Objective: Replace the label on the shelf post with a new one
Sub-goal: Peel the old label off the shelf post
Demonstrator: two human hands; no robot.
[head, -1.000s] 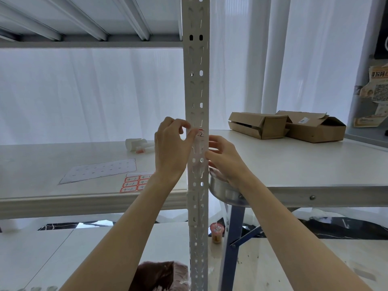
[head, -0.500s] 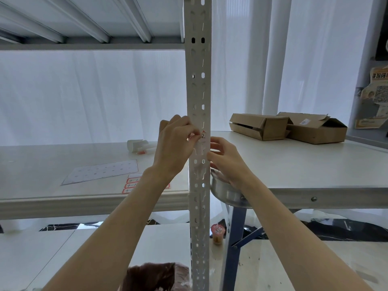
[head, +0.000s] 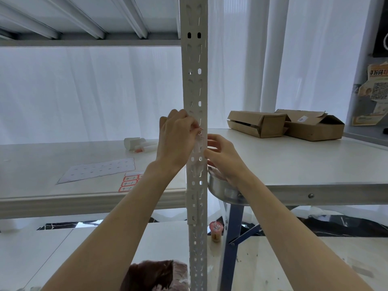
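2 hands at shelf post (head: 194, 80) | left hand (head: 176, 139) fingers pinch label (head: 201, 132) | right hand (head: 222, 158) fingers loose, just beside label

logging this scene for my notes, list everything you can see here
post: 1, white, centre, upright
label: 1, red-edged, on post
sticker sheet: 1, red, table left
blank sheet: 1, white, table left
tubes: count unclear, white, table back
boxes: 2, brown, table right
bowl: 1, metal, table edge
cup: 1, pink, floor
table: 1, white, behind post
left hand: 1, grip pinching label
right hand: 1, fingers relaxed, beside post
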